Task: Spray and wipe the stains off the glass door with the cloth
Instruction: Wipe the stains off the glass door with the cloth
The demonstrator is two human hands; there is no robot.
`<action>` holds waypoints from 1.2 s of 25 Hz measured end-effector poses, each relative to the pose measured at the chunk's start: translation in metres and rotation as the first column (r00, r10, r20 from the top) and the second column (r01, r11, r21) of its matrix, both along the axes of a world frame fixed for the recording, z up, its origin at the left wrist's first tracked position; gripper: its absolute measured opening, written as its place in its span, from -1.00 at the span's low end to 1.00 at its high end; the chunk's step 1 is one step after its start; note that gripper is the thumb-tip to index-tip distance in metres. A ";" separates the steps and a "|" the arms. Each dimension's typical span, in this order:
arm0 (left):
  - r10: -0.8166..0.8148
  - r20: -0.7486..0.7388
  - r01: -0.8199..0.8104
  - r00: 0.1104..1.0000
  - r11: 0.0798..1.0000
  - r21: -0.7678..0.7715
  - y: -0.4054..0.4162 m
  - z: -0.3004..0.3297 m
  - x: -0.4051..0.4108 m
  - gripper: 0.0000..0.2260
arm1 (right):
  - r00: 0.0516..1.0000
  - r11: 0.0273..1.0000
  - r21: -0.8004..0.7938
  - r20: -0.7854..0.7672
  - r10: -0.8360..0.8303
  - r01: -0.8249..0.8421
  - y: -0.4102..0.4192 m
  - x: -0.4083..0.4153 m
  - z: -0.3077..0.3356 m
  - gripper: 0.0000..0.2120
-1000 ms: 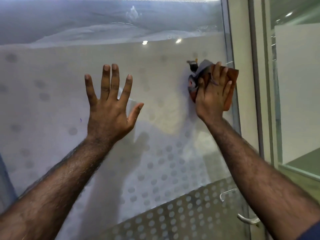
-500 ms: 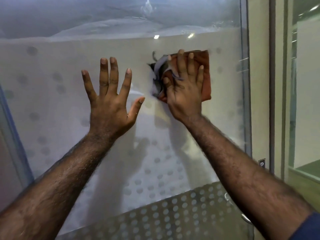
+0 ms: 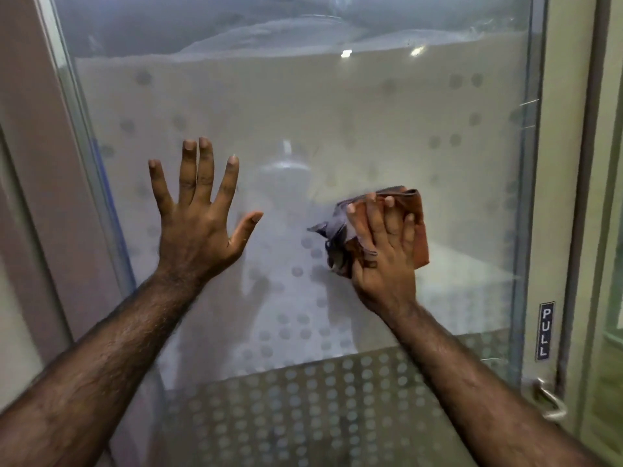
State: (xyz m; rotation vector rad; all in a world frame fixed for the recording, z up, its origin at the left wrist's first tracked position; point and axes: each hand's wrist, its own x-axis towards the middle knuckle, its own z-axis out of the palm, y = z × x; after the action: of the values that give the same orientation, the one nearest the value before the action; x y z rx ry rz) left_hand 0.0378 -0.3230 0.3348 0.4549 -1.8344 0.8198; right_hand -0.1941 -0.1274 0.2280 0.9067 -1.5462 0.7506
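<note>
On the glass door [image 3: 337,129], left of the PULL sign [image 3: 546,330]: both your hands are on the pane, so you are in the wiping step, not the spraying one.

Cloth: the orange-brown cloth [image 3: 419,227] is flat on the glass under your right hand [image 3: 382,244], well left of the PULL sign and a little above its level; a grey, crumpled end sticks out on the side away from the sign.

Right fingers: your fingers [image 3: 371,217] lie spread over the cloth and pin it to the pane; you press it rather than pinch it.

Left hand: your left hand [image 3: 199,210] is further from the sign, palm on the glass, fingers wide apart, holding nothing. It looks like a brace.

Spray: no bottle shows, so you cannot confirm from here whether the pane has been sprayed.

Done: the frosted film and dots make stains hard to pick out; no plain stain shows near the cloth.

Left: judging by the haze and faint streaks high above the sign, the upper pane probably needs passes, and so may the dotted band level with the door handle [image 3: 549,402].
</note>
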 end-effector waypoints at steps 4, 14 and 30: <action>0.038 0.013 -0.038 0.999 0.999 0.013 -0.020 -0.008 0.013 -0.23 | 0.983 0.968 -0.218 0.162 -0.086 0.121 -0.020 0.011 0.058 -0.40; -0.006 -0.034 0.008 0.999 0.999 0.049 -0.038 -0.012 0.016 -0.13 | 1.000 0.967 -0.253 0.005 -0.014 0.015 -0.080 0.062 0.141 -0.45; 0.040 0.069 -0.040 0.997 0.999 0.005 -0.047 -0.056 0.030 0.12 | 0.929 0.930 0.357 -0.310 0.202 -0.083 -0.086 0.088 0.021 -0.44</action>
State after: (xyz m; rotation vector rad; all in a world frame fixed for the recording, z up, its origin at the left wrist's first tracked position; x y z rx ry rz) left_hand 0.0675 -0.3697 0.2785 0.4739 -1.8977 0.8665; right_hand -0.1062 -0.2132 0.2489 1.3451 -1.3241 0.4006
